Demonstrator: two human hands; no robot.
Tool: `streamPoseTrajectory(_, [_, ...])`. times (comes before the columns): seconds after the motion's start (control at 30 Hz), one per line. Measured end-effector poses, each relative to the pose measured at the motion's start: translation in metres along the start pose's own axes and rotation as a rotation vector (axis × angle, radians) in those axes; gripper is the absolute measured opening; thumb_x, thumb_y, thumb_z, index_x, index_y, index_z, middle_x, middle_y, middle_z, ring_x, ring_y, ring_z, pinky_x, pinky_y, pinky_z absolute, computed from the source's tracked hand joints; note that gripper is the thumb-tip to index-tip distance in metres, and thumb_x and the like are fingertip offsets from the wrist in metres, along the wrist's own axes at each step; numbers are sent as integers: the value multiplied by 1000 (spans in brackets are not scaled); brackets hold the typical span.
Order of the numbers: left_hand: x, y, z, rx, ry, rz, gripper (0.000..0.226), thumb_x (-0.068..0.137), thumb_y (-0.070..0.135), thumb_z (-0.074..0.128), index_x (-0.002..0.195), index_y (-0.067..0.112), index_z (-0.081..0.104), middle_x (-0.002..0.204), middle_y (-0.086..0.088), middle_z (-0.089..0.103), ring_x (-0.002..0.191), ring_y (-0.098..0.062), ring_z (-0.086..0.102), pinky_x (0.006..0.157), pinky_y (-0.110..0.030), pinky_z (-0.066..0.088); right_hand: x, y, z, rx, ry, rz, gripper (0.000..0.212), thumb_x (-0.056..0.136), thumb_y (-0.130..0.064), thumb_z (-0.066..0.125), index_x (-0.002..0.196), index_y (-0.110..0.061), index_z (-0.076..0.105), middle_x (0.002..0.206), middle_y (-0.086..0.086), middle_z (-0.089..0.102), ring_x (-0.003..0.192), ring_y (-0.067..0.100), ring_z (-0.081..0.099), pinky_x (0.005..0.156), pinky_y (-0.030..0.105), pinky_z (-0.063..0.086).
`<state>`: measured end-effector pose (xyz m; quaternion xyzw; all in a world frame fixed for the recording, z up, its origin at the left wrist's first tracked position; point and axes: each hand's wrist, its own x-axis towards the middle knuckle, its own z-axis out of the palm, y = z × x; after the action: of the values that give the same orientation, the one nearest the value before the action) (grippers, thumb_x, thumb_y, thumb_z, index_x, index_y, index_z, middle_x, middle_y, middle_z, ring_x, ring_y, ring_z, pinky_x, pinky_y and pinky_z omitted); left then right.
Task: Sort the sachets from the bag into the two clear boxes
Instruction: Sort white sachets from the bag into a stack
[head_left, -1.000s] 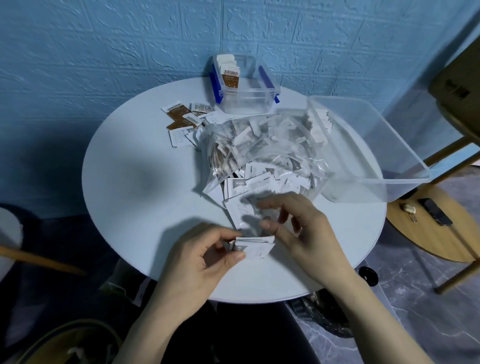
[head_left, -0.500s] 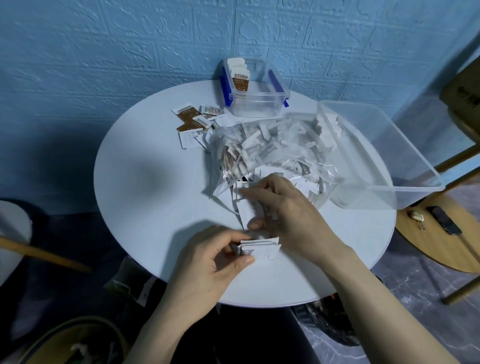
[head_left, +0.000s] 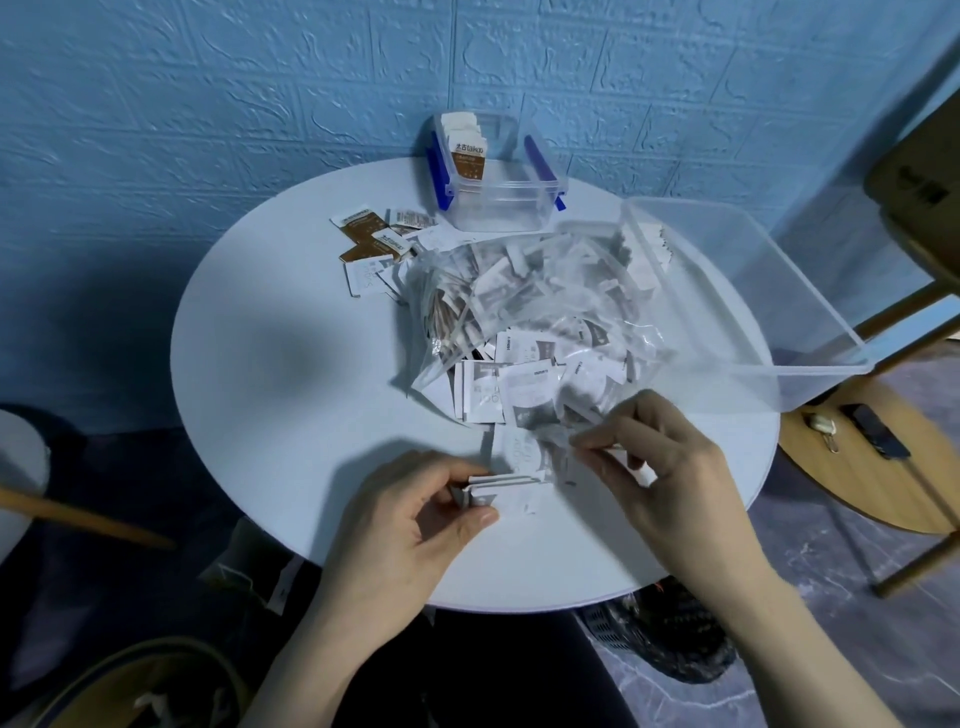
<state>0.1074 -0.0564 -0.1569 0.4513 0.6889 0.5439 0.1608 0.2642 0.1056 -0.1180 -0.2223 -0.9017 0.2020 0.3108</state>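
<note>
While left hand (head_left: 410, 512) grips the white stack (head_left: 496, 491) | right hand (head_left: 660, 462) has withdrawn from the bag (head_left: 524, 306), pinching another sachet (head_left: 587, 441) | stack keeps growing

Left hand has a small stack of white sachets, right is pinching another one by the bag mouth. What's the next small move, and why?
Probably bring the white sachet pinched in the right hand across onto the stack the left hand holds. That stack is all white, sits close beside it over the table, and looks small enough to take one more.

bag (head_left: 524, 306) before small box (head_left: 493, 197), beside large box (head_left: 753, 291)
</note>
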Motion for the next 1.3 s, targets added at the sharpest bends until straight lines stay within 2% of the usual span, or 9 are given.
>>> streamPoseTrajectory(0.27, [0, 0, 1, -29, -2, 2, 25, 71, 47, 69, 95, 41, 66, 78, 11, 61, 75, -16, 60, 76, -44, 54, -10, 2, -4, 70, -153, 123, 24, 81, -63, 60, 95, -44, 66, 95, -18, 57, 78, 2, 58, 65, 26, 46])
streamPoseTrajectory(0.5, [0, -1, 1, -25, 2, 6, 24, 71, 46, 69, 94, 40, 66, 78, 11, 61, 74, -15, 60, 75, -43, 53, 12, 0, -1, -54, -326, 243, 58, 67, -43, 82, 121, -35, 61, 95, -22, 44, 75, -12, 45, 73, 32, 45])
streamPoseTrajectory(0.63, [0, -1, 0, -3, 6, 23, 23, 71, 46, 69, 93, 43, 64, 77, 13, 60, 73, -14, 59, 73, -41, 53, 13, -2, -2, -14, -289, 227, 48, 69, -31, 83, 114, -33, 65, 89, -22, 44, 72, -11, 47, 67, 28, 43])
streamPoseTrajectory(0.77, [1, 1, -1, 8, -2, 35, 24, 73, 45, 68, 95, 39, 65, 79, 14, 59, 74, -14, 58, 73, -38, 52, 11, -2, -7, 109, -196, 282, 16, 75, -25, 79, 84, -19, 68, 75, -12, 54, 53, -1, 52, 55, 13, 34])
streamPoseTrajectory(0.87, [2, 2, -1, 18, -13, 40, 29, 74, 45, 68, 101, 34, 66, 84, 14, 61, 77, -13, 60, 73, -35, 51, 8, -1, -14, 149, -145, 295, 11, 78, -22, 77, 73, -19, 68, 72, -6, 53, 53, 4, 51, 55, 13, 34])
streamPoseTrajectory(1.0, [2, 3, -2, 13, -19, 37, 31, 74, 44, 67, 103, 33, 67, 87, 12, 63, 78, -13, 61, 73, -33, 52, -2, 2, -19, 230, -13, 343, 9, 80, -23, 75, 73, -23, 68, 66, -3, 51, 59, 9, 52, 61, 19, 42])
streamPoseTrajectory(1.1, [1, 3, -2, 16, -21, 36, 31, 74, 45, 67, 103, 34, 67, 88, 12, 63, 79, -14, 61, 73, -33, 52, -7, -5, -18, 500, 94, 401, 11, 83, -22, 69, 77, -14, 65, 68, 9, 66, 64, 24, 65, 70, 43, 49])
streamPoseTrajectory(1.23, [1, 2, -2, 7, -30, 27, 31, 75, 40, 71, 105, 32, 69, 88, 13, 63, 79, -13, 61, 74, -28, 50, -12, -11, -5, 687, 68, 374, 23, 90, -37, 63, 81, -16, 60, 72, 9, 65, 69, 22, 59, 70, 43, 44])
streamPoseTrajectory(1.3, [1, 2, -2, 16, -26, 33, 33, 75, 35, 73, 107, 31, 70, 89, 16, 63, 79, -11, 61, 75, -22, 47, -16, -15, 4, 779, -22, 353, 21, 92, -34, 61, 84, -15, 57, 76, 10, 68, 72, 18, 60, 71, 33, 45])
